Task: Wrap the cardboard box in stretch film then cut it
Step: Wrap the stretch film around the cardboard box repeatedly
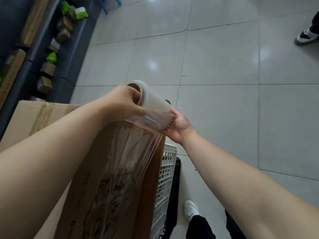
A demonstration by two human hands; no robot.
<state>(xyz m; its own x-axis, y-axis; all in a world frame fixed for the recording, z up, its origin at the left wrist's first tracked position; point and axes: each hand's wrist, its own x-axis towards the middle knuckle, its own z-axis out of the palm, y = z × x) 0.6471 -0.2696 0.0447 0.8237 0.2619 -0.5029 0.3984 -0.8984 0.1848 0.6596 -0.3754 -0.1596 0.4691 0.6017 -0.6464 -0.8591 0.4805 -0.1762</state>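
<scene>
The wrapping step is in hand, and the cut has not been reached. Both hands hold 1 roll of stretch film (151,107) at its 2 ends, above the far top corner of the cardboard box (107,169). The left hand (120,102) closes its grip on the far-left end, with fingers curled into or over the brown core opening; just how deep they go cannot be told. The right hand (177,126) cups the near-right end, its fingers wrapped under the roll and shut on it. A sheet of film (138,152) runs from the roll down over the box's top face and right edge, wrinkled and glossy, already clinging to the printed cardboard. The box stands tall, filling the near left of the view, with a strip of tape on its pale left face. Just right of it stands a white slotted crate (166,178), with a dark 1 behind, on the grey tiled floor (224,66). The person's white shoe (190,208) shows near right; another person's shoe (306,37) is far right. Shelves (51,49) with small parcels line the far left. I judge that the next move calls for carrying the roll around the far side of the box while keeping tension, letting the core spin in both grips, so the film lays flat and overlaps the earlier layer. No cutting tool is in view.
</scene>
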